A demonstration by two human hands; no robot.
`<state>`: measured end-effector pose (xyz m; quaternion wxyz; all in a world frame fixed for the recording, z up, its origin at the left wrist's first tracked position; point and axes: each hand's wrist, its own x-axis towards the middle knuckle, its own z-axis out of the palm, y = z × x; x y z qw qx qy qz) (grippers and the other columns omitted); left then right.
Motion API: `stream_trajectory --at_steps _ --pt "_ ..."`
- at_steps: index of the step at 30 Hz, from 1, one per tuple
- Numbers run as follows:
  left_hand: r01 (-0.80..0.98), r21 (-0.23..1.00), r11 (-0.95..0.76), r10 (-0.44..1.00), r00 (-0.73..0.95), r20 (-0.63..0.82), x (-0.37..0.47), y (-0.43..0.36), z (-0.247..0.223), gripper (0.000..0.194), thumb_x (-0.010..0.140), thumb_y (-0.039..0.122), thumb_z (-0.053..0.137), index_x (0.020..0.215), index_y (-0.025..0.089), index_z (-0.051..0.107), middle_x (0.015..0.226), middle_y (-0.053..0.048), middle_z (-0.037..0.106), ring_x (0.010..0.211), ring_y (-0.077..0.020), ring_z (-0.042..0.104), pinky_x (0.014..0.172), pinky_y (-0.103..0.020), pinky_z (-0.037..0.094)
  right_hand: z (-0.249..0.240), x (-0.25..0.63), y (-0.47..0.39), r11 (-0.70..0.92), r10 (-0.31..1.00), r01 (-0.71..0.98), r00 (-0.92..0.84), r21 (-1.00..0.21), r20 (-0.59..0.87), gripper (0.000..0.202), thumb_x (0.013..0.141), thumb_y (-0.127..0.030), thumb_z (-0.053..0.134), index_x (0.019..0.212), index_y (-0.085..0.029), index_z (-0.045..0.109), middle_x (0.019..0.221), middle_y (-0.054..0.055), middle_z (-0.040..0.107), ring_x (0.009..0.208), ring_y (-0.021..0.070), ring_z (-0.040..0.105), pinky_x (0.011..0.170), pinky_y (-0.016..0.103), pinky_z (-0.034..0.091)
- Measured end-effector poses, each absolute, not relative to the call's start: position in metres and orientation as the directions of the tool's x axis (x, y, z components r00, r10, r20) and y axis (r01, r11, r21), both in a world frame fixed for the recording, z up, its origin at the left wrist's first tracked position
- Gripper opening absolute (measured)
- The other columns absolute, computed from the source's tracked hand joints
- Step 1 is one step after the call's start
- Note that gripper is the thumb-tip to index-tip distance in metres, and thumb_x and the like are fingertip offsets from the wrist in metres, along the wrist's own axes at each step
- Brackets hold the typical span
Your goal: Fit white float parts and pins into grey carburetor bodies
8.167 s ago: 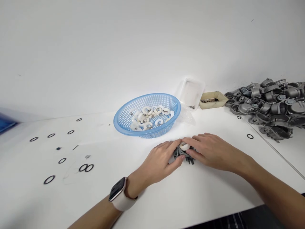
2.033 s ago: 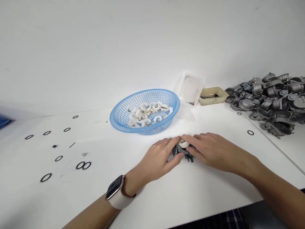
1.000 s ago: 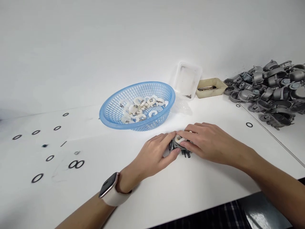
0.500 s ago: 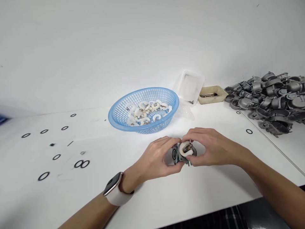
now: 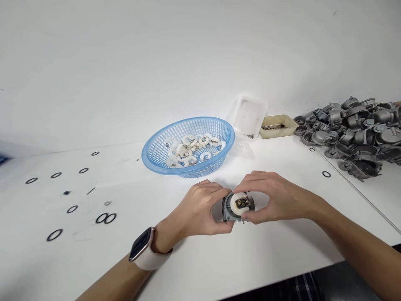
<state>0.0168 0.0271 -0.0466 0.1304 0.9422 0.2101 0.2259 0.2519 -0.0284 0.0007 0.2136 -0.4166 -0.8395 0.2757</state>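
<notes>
My left hand (image 5: 200, 211), with a smartwatch on its wrist, is closed round the left side of a grey metal carburetor body (image 5: 227, 213) just above the white table. A white C-shaped carburetor float (image 5: 234, 205) lies over the body's open face, and brass parts show through its gap. Thumb and fingers of my right hand (image 5: 275, 197) grip the float's edges from the right. Whether the float is seated or only held there, I cannot tell. Beyond my hands, a blue plastic basket (image 5: 144, 158) holds several more white floats.
Several black rubber rings (image 5: 54, 235) lie scattered on the left; another ring (image 5: 326, 174) is at the right. Behind stand a clear plastic tray (image 5: 250, 115) and a cream box (image 5: 278, 133) with thin metal parts. A heap of grey carburetor parts (image 5: 363, 136) fills the far right.
Both hands and the carburetor have shifted slightly left in view. The carburetor and float are turned a little, and more of the brass parts in the float's gap now shows.
</notes>
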Motion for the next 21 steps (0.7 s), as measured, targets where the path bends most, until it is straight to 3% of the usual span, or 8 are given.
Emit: stream_trajectory --at_steps 11,14,17,21 --pt "0.345 0.336 -0.876 0.463 0.797 0.388 0.017 0.027 -0.047 0.023 0.075 0.039 0.066 0.089 0.021 0.066 0.061 0.001 0.064 0.055 -0.0204 0.063 0.062 -0.036 0.052 -0.009 0.245 -0.029 0.496 0.808 0.543 -0.574 -0.677 0.132 0.019 0.090 -0.028 0.071 0.110 -0.025 0.070 0.104 0.001 0.062 0.095 0.0177 0.059 0.080 0.030 0.051" --pt "0.355 0.348 -0.867 0.474 0.803 0.361 0.016 0.027 -0.047 0.027 0.075 0.041 0.067 0.091 0.020 0.067 0.064 0.000 0.067 0.058 -0.0224 0.065 0.063 -0.037 0.053 -0.010 0.246 -0.028 0.475 0.812 0.521 -0.571 -0.709 0.124 0.028 0.089 -0.034 0.075 0.115 -0.026 0.069 0.108 0.002 0.060 0.098 0.0180 0.059 0.084 0.031 0.052" --pt "0.371 0.355 -0.858 0.484 0.816 0.316 0.017 0.027 -0.046 0.028 0.072 0.042 0.069 0.090 0.021 0.067 0.065 -0.001 0.068 0.061 -0.0239 0.068 0.064 -0.038 0.052 -0.011 0.250 -0.022 0.459 0.840 0.484 -0.509 -0.745 0.186 0.036 0.089 -0.039 0.076 0.121 -0.026 0.067 0.114 0.004 0.060 0.101 0.0190 0.060 0.090 0.035 0.053" --pt "0.395 0.344 -0.852 0.496 0.818 0.290 0.020 0.026 -0.041 0.028 0.069 0.043 0.071 0.085 0.021 0.066 0.062 -0.001 0.067 0.060 -0.0248 0.068 0.062 -0.037 0.051 -0.008 0.261 -0.005 0.460 0.881 0.495 -0.355 -0.737 0.312 0.022 0.094 -0.032 0.069 0.114 -0.022 0.068 0.112 0.005 0.062 0.100 0.0190 0.060 0.090 0.037 0.051"
